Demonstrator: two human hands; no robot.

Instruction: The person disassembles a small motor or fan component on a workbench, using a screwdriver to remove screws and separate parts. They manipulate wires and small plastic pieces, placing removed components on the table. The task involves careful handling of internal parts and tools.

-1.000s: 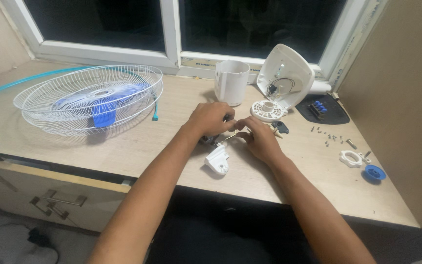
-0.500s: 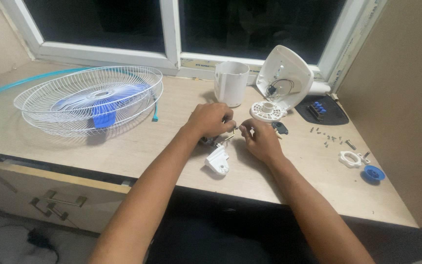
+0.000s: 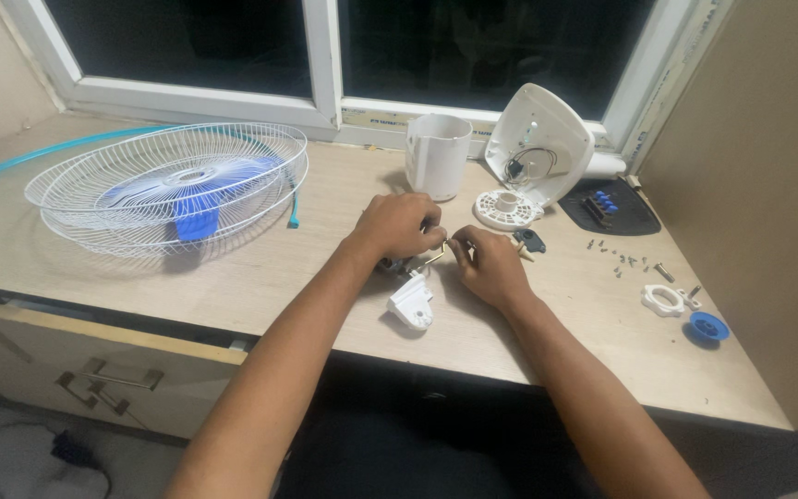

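pinching a small metal part (image 3: 434, 256) between them, left hand (image 3: 399, 226) and right hand (image 3: 487, 266) sit clamped just above the bracket (image 3: 412, 303). a slip could drop it among the screws (image 3: 622, 261) right of the bracket.

Small metal part being held between 2 hands

A thin, bent metal piece (image 3: 433, 258) is sitting pinched between both hands just above the counter, while a small white plastic bracket (image 3: 412, 304) is lying flat directly below it, near the counter's front edge.
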